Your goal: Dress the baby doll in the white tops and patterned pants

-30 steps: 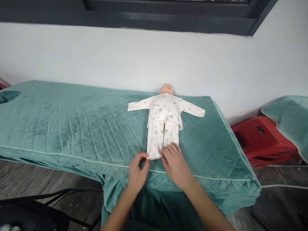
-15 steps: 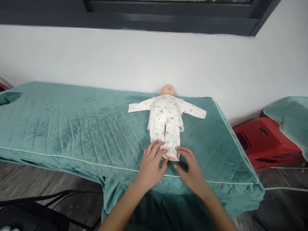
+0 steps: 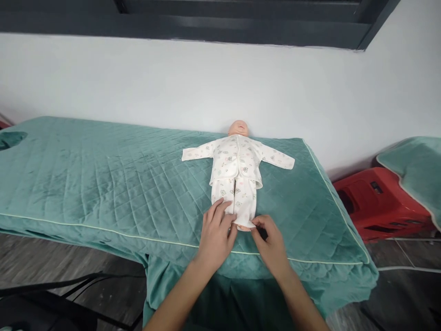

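Observation:
A baby doll (image 3: pixel 239 128) lies on its back on a green quilted bed cover, head toward the wall. It wears a white printed baby jacket (image 3: pixel 235 158), its sleeves spread out to both sides, and matching baby trousers (image 3: pixel 244 195). My left hand (image 3: pixel 217 232) lies over the lower part of the left trouser leg, fingers bent round it with the thumb close to the index finger; the cuff beneath is hidden. At the right leg's cuff my right hand (image 3: pixel 270 241) pinches the hem between thumb and index finger. A bit of the doll's foot (image 3: pixel 244 228) shows below the hem.
The green quilted bed cover (image 3: pixel 103 184) has a face hole (image 3: pixel 12 139) at its far left. A white wall (image 3: pixel 172 82) runs behind it, below a dark window frame (image 3: pixel 206 30). A red plastic stool (image 3: pixel 382 202) stands right; a black object (image 3: pixel 44 312) is lower left.
My right hand has closed from an open pose into a pinch on the trouser hem. The left thumb and index finger have drawn closer together. The right cuff now lies straighter.

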A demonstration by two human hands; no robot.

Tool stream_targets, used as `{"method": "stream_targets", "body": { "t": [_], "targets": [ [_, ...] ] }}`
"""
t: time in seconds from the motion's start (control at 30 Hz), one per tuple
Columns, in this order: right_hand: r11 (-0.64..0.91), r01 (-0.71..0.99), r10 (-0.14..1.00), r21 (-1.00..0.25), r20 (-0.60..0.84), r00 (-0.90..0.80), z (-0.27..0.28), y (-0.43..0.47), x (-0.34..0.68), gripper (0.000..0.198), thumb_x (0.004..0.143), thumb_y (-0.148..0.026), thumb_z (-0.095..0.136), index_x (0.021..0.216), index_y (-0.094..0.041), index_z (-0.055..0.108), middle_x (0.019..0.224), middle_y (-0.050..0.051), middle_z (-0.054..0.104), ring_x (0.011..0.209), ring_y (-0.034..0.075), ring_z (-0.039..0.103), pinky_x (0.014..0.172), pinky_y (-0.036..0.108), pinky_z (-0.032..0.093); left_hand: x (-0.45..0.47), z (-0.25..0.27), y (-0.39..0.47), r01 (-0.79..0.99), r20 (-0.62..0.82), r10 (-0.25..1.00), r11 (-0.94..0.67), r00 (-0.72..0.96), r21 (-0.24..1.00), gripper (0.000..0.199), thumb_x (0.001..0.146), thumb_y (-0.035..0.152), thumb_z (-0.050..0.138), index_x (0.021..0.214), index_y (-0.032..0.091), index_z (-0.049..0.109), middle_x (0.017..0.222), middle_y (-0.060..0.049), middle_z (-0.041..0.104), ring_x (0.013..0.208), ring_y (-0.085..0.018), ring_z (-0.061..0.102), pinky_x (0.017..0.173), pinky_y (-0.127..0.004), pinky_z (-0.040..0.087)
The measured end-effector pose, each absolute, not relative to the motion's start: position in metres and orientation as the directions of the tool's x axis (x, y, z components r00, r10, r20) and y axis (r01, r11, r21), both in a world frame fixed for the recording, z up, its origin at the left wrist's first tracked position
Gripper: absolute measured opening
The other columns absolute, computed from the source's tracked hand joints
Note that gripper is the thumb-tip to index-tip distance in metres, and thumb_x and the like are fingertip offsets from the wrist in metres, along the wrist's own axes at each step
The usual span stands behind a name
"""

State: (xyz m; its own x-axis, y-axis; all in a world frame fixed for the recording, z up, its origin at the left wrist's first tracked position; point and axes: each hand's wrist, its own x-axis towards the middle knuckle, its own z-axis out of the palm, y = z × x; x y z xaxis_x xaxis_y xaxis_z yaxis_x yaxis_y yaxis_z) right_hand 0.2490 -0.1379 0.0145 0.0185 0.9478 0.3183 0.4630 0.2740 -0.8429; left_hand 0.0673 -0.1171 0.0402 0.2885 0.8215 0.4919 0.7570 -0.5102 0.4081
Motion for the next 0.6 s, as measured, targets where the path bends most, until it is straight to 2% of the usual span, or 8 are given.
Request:
{"method": "stream_targets", "body": {
  "t": [0.1, 0.2, 0.33, 0.5, 0.6],
  "targets": [
    [0.327, 0.460, 0.929, -0.826, 0.370, 0.002, 0.022, -0.144, 0.250, 0.010, 0.094, -0.014, 0.053, 0.098, -0.022, 0.059, 0.096, 0.003, 0.060, 0.090, 0.017, 0.060, 0.081, 0.031, 0.050, 0.065, 0.045, -0.123, 0.723, 0.552, 0.789, -0.543, 0.267, 0.427, 0.016, 0.091, 0.012, 0.056, 0.103, 0.020, 0.061, 0.137, -0.010, 0.059, 0.142, -0.030, 0.042, 0.110, -0.052, 0.045],
    [0.362, 0.503, 0.913, -0.785, 0.408, -0.021, 0.021, -0.150, 0.253, 0.011, 0.094, -0.014, 0.054, 0.101, -0.023, 0.058, 0.098, 0.003, 0.060, 0.092, 0.017, 0.060, 0.082, 0.031, 0.050, 0.064, 0.045, -0.128, 0.721, 0.599, 0.751, -0.575, 0.277, 0.387, 0.018, 0.089, 0.010, 0.058, 0.104, 0.020, 0.061, 0.137, -0.011, 0.059, 0.140, -0.031, 0.044, 0.109, -0.053, 0.046],
    [0.345, 0.554, 0.920, -0.758, 0.390, -0.040, 0.013, -0.154, 0.255, 0.012, 0.095, -0.014, 0.054, 0.100, -0.023, 0.059, 0.098, 0.003, 0.060, 0.093, 0.018, 0.061, 0.081, 0.031, 0.051, 0.064, 0.035, -0.130, 0.740, 0.606, 0.738, -0.579, 0.297, 0.342, 0.019, 0.088, 0.008, 0.059, 0.104, 0.019, 0.061, 0.137, -0.012, 0.059, 0.139, -0.031, 0.045, 0.110, -0.056, 0.045],
    [0.300, 0.536, 0.939, -0.789, 0.344, -0.020, 0.008, -0.155, 0.262, 0.010, 0.095, -0.019, 0.058, 0.104, -0.023, 0.058, 0.102, 0.005, 0.059, 0.095, 0.020, 0.061, 0.081, 0.034, 0.053, 0.052, 0.021, -0.138, 0.739, 0.603, 0.755, -0.556, 0.258, 0.381, 0.032, 0.089, 0.009, 0.059, 0.118, 0.021, 0.058, 0.143, -0.013, 0.054, 0.139, -0.030, 0.046, 0.112, -0.056, 0.045],
    [0.298, 0.530, 0.935, -0.794, 0.356, 0.007, 0.012, -0.155, 0.265, 0.016, 0.094, -0.023, 0.061, 0.109, -0.024, 0.055, 0.109, 0.007, 0.059, 0.101, 0.022, 0.060, 0.084, 0.038, 0.055, 0.041, 0.020, -0.144, 0.755, 0.582, 0.785, -0.509, 0.211, 0.413, 0.039, 0.090, 0.011, 0.059, 0.127, 0.022, 0.054, 0.139, -0.014, 0.055, 0.132, -0.029, 0.051, 0.108, -0.052, 0.048]
  ]
}}
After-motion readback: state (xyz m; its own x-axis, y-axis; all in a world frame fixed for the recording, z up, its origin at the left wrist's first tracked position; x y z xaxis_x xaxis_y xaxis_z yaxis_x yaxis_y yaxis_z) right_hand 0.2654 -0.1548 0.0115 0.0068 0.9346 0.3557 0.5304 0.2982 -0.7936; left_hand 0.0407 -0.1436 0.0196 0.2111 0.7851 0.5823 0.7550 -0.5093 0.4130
